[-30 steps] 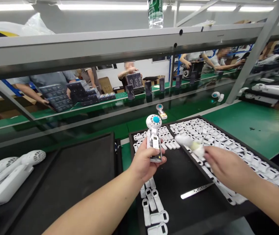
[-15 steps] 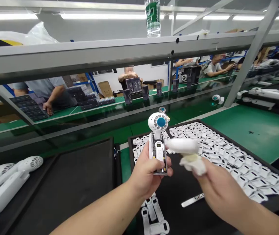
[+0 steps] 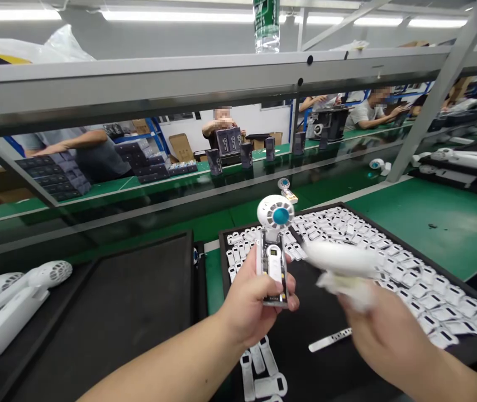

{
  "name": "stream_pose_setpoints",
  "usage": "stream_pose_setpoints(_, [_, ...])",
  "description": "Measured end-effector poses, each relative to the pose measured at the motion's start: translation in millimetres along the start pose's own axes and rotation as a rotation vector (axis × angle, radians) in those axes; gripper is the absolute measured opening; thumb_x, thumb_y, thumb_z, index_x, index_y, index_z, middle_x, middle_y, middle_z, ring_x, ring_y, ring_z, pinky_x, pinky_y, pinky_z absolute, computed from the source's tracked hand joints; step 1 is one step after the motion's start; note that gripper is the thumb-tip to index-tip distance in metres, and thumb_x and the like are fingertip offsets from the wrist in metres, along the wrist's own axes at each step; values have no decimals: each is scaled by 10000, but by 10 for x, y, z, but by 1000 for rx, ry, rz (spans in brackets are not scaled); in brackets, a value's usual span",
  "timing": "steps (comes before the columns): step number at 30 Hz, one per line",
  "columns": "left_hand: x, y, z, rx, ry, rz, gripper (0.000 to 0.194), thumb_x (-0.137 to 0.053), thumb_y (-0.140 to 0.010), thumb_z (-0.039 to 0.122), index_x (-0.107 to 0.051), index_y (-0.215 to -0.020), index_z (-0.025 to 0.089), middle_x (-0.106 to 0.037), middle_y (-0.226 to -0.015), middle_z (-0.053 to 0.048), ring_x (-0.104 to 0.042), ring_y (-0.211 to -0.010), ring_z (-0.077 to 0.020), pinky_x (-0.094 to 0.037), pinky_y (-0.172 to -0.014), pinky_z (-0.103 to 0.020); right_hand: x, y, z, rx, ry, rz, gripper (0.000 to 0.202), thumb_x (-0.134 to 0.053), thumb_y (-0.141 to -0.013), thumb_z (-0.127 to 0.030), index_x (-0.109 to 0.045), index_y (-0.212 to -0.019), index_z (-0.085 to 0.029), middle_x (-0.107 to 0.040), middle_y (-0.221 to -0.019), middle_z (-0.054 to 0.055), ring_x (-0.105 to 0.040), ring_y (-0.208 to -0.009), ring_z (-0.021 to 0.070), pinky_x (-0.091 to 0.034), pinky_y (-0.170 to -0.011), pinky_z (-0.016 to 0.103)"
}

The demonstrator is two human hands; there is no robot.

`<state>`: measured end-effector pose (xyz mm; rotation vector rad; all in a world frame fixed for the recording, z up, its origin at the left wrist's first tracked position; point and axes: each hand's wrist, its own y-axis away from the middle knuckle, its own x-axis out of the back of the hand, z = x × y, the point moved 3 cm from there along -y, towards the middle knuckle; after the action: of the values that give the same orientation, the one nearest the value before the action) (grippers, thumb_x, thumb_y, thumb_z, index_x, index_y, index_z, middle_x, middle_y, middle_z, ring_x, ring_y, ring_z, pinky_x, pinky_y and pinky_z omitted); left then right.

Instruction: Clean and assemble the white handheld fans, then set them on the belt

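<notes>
My left hand is closed round the handle of a small white handheld fan with a blue hub, held upright. The front of the handle is uncovered and shows a circuit board with a narrow white cover over its middle, under my thumb. To the right, my right hand is closed on a white bottle-like object with crumpled white tissue around its lower part. Motion blurs this object, and it is apart from the fan. A thin white perforated strip lies below on the black tray.
A black tray holds rows of white handle covers. Another black tray on the left bears white fan parts. A fan lies on the green conveyor. Co-workers and dark boxes are beyond the metal rail.
My right hand has moved right with the blurred white object and tissue, farther from the fan. My left hand keeps hold of the fan, almost in place.
</notes>
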<state>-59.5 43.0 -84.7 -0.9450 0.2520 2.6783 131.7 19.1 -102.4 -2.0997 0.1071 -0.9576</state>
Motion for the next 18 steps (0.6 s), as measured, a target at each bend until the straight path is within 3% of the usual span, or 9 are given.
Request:
stream_pose_setpoints(2, [-24,18,-4,7,-6,-30,535,-594,-561,60,-516,-1069,206,-576,-926,-20,-562,-676,-126,-459,-520,-242,-24,-36,2,-19,45,-107,194,-435,-958,-203,-534,-796,-247,-568,-545,-13,-546,-417,178,-382,-417,280])
stream_pose_setpoints(5, [-62,34,-3,-3,-31,-59,516,-597,-546,66,-506,-1035,204,-587,-895,-18,-562,-657,-128,-468,-519,-251,-19,-84,-43,10,-4,-100,209,-412,-964,-204,-581,-845,-240,-653,-650,26,-636,-527,194,-448,-484,285])
stream_pose_setpoints(8, [-98,45,7,-18,-73,-77,546,-596,-547,71,-490,-1065,204,-581,-762,4,-556,-623,-132,-461,-516,-245,-23,-106,-89,1,17,-124,226,-415,-966,-225,-575,-808,-244,-616,-579,9,-585,-451,186,-405,-427,289])
stream_pose_setpoints(11, [-107,55,0,-10,-100,-78,578,-597,-536,70,-476,-1084,208,-592,-737,18,-556,-574,-124,-453,-501,-242,-22,-116,-147,40,-27,-136,252,-387,-969,-216,-604,-842,-238,-658,-643,38,-638,-544,206,-467,-505,297])
stream_pose_setpoints(14, [-72,37,-19,-11,-104,-101,526,-592,-539,79,-491,-1042,193,-608,-704,10,-562,-563,-132,-452,-500,-243,-41,-100,-131,19,-39,-212,243,-406,-975,-227,-582,-809,-244,-613,-586,12,-577,-467,180,-395,-440,281])
stream_pose_setpoints(16, [-6,-2,-16,-30,-81,-60,506,-609,-557,82,-512,-1043,180,-633,-731,-12,-592,-603,-147,-463,-506,-241,-26,-58,-65,31,-69,-201,242,-423,-982,-255,-571,-791,-249,-582,-562,0,-536,-433,165,-369,-424,276])
stream_pose_setpoints(18, [69,-54,-3,-33,-55,-15,507,-669,-610,108,-541,-1097,168,-685,-900,-64,-655,-712,-178,-507,-548,-257,7,10,51,69,-101,-127,232,-433,-985,-282,-600,-827,-254,-615,-614,24,-582,-501,179,-432,-489,281])
